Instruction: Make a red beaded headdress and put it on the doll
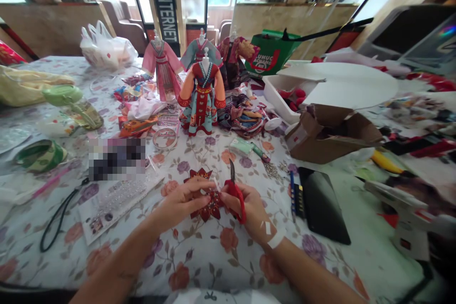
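Surface [199,263], broad, spread with a white cloth printed with coral and purple flowers. Open box [313,147] of brown cardboard, at the right. Doll-sized robe [202,111], red and pale blue with orange sleeves, upright on a white form, foremost of a group of four. Tablet [324,206], flat, black and rectangular, lying near the right forearm. Clear-wrapped sheet of small beads [121,204], lying left of the hands. Right hand [251,206], fingers curled closed about the scissors, white tape at its wrist. Left hand [185,199], fingers bent, thumb over the petalled piece; whether its fingertips grip anything cannot be told. Petalled piece [204,213], dark red, pointed, with a beaded centre, beneath and between both hands. Scissors [239,204], red-handled with dark blades, the tips pointing away from the person.
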The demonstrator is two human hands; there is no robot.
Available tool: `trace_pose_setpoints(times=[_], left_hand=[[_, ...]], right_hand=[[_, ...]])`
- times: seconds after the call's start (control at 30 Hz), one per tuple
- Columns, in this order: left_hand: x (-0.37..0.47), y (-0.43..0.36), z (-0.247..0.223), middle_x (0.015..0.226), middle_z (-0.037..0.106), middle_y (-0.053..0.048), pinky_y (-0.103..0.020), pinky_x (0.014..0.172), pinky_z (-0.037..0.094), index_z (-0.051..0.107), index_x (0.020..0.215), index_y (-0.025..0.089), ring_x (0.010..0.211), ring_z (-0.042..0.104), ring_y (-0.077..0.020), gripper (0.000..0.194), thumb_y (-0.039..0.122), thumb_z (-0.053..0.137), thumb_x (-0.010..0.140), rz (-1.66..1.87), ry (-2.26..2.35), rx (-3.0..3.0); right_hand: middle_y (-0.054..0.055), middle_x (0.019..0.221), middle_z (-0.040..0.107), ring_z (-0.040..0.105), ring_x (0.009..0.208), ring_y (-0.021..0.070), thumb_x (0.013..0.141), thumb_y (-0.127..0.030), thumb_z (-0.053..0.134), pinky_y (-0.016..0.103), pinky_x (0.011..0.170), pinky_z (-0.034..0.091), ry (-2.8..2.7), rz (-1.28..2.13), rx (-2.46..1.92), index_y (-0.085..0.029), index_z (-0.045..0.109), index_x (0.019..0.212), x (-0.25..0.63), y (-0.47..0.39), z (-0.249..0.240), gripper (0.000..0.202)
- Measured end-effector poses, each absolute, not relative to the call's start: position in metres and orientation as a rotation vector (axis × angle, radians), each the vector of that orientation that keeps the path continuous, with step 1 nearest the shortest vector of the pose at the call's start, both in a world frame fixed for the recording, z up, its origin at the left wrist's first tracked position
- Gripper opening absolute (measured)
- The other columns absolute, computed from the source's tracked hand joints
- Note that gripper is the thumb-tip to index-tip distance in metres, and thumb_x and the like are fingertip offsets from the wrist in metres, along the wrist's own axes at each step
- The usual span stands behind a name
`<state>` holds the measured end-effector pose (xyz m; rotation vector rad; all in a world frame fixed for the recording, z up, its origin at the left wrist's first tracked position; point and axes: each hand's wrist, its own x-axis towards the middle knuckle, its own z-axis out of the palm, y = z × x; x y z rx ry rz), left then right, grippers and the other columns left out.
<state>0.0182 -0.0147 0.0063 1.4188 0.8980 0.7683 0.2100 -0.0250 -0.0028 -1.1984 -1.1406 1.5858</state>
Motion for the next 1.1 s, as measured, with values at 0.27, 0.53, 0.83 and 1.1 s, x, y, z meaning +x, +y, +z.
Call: trace_pose_setpoints(times=[0.27,0.53,0.83,1.1], left_hand=[[0.024,-0.016,0.007,0.096,0.066,-0.006,-0.030,0.085,0.043,0.069,0.093,0.019,0.093,0.059,-0.0190,0.015,0.024,0.060,0.081,1.040,1.275,1.721],[0.031,-0.020,0.010,0.075,0.070,-0.003,-0.021,0.063,0.045,0.071,0.080,0.016,0.068,0.060,-0.0129,0.017,0.032,0.068,0.074,0.858,1.168,1.153],[0.032,-0.021,0.008,0.071,0.065,-0.002,-0.021,0.056,0.041,0.069,0.078,0.014,0.064,0.054,-0.0119,0.018,0.032,0.066,0.075,0.842,1.123,1.160],[0.027,-0.019,0.012,0.064,0.062,0.000,-0.021,0.056,0.038,0.067,0.075,0.014,0.057,0.051,-0.0096,0.019,0.032,0.070,0.073,0.965,1.111,0.984]], right_hand=[[-0.004,0.049,0.050,0.036,0.044,0.0070,0.068,-0.039,0.070,0.021,0.042,0.026,-1.225,1.507,-1.272,-0.015,0.058,0.065,0.206,-0.025,0.007,0.027],[-0.005,0.049,0.050,0.038,0.045,0.0072,0.063,-0.036,0.075,0.020,0.044,0.029,-1.257,1.531,-1.245,-0.014,0.059,0.064,0.203,-0.025,0.010,0.027],[-0.006,0.048,0.048,0.035,0.045,0.0061,0.060,-0.033,0.078,0.020,0.043,0.027,-1.257,1.562,-1.204,-0.014,0.059,0.061,0.201,-0.026,0.010,0.026],[-0.002,0.054,0.058,0.048,0.045,0.0092,0.065,-0.041,0.075,0.019,0.040,0.033,-1.105,1.647,-1.217,-0.014,0.067,0.078,0.205,-0.025,0.009,0.030]])
